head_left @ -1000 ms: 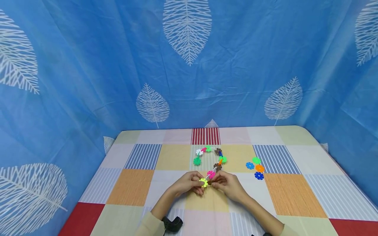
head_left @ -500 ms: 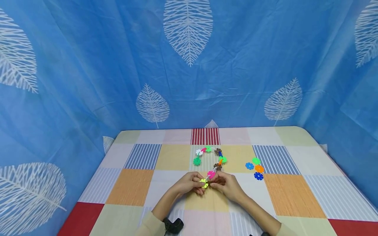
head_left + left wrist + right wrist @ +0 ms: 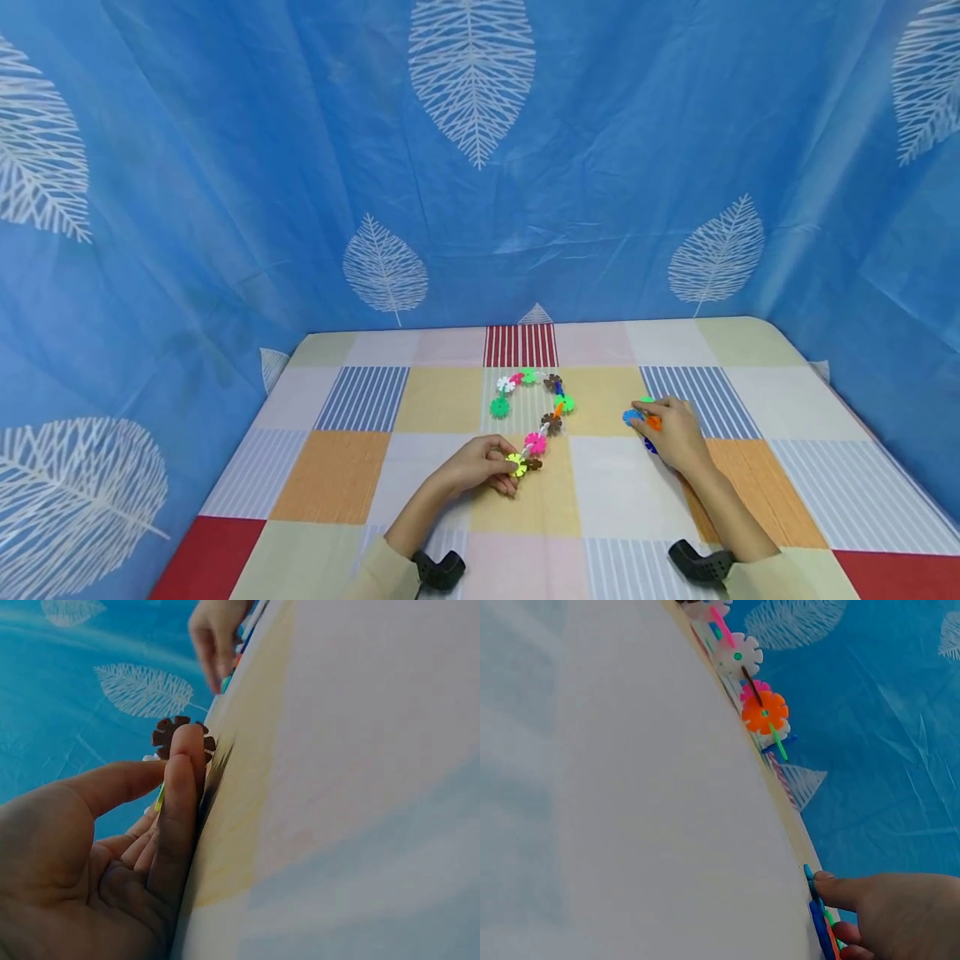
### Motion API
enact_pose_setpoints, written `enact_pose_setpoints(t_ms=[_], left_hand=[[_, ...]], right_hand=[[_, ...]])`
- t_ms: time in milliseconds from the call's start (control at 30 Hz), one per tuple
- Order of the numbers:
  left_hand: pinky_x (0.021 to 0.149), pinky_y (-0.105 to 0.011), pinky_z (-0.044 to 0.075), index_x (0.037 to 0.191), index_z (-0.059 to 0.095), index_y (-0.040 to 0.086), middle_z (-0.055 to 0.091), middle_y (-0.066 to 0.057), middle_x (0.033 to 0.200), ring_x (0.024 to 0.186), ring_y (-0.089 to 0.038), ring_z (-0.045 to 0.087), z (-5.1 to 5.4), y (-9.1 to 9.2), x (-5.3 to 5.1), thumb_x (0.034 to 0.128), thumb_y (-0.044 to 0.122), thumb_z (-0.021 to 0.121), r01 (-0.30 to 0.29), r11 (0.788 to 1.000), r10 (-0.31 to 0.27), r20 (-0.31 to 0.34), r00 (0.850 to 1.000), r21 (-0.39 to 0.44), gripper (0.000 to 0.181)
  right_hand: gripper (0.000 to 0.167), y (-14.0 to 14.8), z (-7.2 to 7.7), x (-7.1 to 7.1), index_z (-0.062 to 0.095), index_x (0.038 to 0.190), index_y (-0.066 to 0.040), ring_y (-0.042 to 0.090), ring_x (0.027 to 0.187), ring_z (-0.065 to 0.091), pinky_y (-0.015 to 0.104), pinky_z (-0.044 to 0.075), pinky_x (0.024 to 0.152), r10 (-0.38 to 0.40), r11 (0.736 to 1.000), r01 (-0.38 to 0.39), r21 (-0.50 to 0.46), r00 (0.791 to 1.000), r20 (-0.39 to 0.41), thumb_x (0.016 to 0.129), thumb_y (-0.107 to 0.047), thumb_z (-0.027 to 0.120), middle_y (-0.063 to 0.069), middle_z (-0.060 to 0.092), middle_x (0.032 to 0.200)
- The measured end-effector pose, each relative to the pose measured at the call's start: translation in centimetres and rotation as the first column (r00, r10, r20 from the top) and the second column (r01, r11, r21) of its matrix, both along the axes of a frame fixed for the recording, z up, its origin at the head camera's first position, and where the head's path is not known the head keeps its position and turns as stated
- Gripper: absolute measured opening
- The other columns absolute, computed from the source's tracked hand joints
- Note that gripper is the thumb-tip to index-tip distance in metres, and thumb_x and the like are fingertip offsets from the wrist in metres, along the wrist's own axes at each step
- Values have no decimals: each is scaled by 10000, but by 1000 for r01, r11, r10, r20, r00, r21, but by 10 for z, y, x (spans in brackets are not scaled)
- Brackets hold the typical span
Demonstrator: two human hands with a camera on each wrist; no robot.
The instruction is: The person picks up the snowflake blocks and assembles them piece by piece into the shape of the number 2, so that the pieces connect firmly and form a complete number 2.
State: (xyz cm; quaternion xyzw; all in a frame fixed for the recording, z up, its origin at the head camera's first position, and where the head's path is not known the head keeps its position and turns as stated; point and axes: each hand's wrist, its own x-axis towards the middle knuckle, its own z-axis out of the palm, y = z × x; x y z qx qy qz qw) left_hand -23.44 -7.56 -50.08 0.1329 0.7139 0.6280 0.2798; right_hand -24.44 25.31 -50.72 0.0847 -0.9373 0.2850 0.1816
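My left hand [image 3: 480,467] pinches a yellow snowflake disc [image 3: 517,464] between thumb and fingers. A brown disc [image 3: 166,739] is joined to it and sticks out past the fingertips. These two sit at the near end of a curved chain of linked discs, with a pink disc [image 3: 535,443] just beyond. Over at the right, my right hand [image 3: 671,433] has its thumb and finger on a light blue disc [image 3: 632,417]. Under and around that hand lie an orange disc [image 3: 654,422], a dark blue disc [image 3: 650,446] and a green disc [image 3: 647,400], partly covered.
The chain curls away to a dark green disc [image 3: 499,407] at its far end, passing a white disc [image 3: 506,384] and a brown disc [image 3: 552,383]. A patchwork cloth [image 3: 442,400] covers the table. A blue leaf-print curtain [image 3: 600,167] encloses the back and sides.
My right hand has left the brown disc at the chain's near end and moved right to the loose discs. The left hand stays in place, still pinching the yellow disc.
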Motion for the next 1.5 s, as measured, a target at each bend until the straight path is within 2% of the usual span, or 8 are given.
enact_pose_setpoints(t_ms=[133, 267, 367, 500, 633, 967, 1300, 1500], left_hand=[[528, -278, 544, 1017, 512, -47, 658, -157, 714, 549, -166, 635, 0, -1, -1, 872, 52, 609, 25, 1000, -25, -28, 999, 0, 200], [525, -291, 545, 1027, 506, -50, 654, -161, 713, 543, -177, 636, 1, 0, 0, 876, 52, 610, 28, 1000, -28, -56, 998, -4, 210], [524, -286, 545, 1027, 512, -50, 656, -168, 716, 541, -172, 635, 1, 1, 1, 878, 40, 606, 10, 1000, -10, -52, 999, -1, 199], [532, -279, 545, 1026, 514, -49, 659, -170, 715, 549, -164, 636, 1, 1, -1, 882, 29, 597, 3, 1000, -2, -35, 999, 31, 184], [542, -270, 544, 1028, 509, -54, 659, -163, 713, 556, -151, 631, 3, 2, -3, 887, 33, 592, 7, 998, -5, -32, 999, 63, 185], [547, -278, 547, 1026, 492, -83, 652, -187, 717, 548, -138, 622, 3, 3, 1, 887, -9, 572, 9, 997, -7, -27, 1000, 82, 177], [531, -268, 542, 996, 494, -108, 636, -261, 721, 523, -124, 611, 4, 6, 6, 873, -63, 560, 15, 995, -10, -48, 999, 96, 147], [540, -279, 546, 1003, 495, -105, 642, -234, 723, 527, -132, 609, 5, 5, 6, 874, -48, 567, -16, 997, 19, -38, 999, 73, 159]], right_hand=[[270, 5, 2, -1, 691, 994, -13, 346, 849, 507, 478, 414, 725, 17, 999, -15, -31, 999, 44, 799, -196, 727, 174, 604, 908], [250, -1, 7, 1, 643, 915, -20, 208, 706, 547, 328, 456, 615, 58, 980, -35, -198, 992, 113, 774, -195, 753, 79, 622, 800], [301, -14, 13, 6, 566, 979, 35, 147, 610, 565, 264, 496, 543, 223, 859, -70, -507, 943, 247, 798, -143, 726, 96, 621, 756], [382, -45, 18, 17, 482, 1120, 131, 201, 660, 634, 343, 556, 640, 475, 626, -19, -779, 802, 362, 849, -73, 657, 178, 643, 803], [367, -75, 20, 28, 469, 1131, 143, 241, 694, 655, 382, 553, 678, 570, 569, -10, -822, 725, 386, 867, -56, 629, 181, 657, 821], [280, -101, 11, 39, 463, 1073, 146, 266, 681, 665, 397, 550, 690, 613, 521, -1, -854, 696, 373, 885, -18, 590, 216, 653, 797], [280, -106, 5, 41, 498, 1070, 178, 244, 637, 657, 382, 555, 640, 584, 540, -40, -841, 737, 340, 864, 20, 602, 171, 642, 741], [320, -104, 8, 32, 505, 1112, 151, 219, 619, 650, 377, 558, 619, 612, 578, -73, -813, 698, 372, 878, -41, 609, 153, 644, 738]])
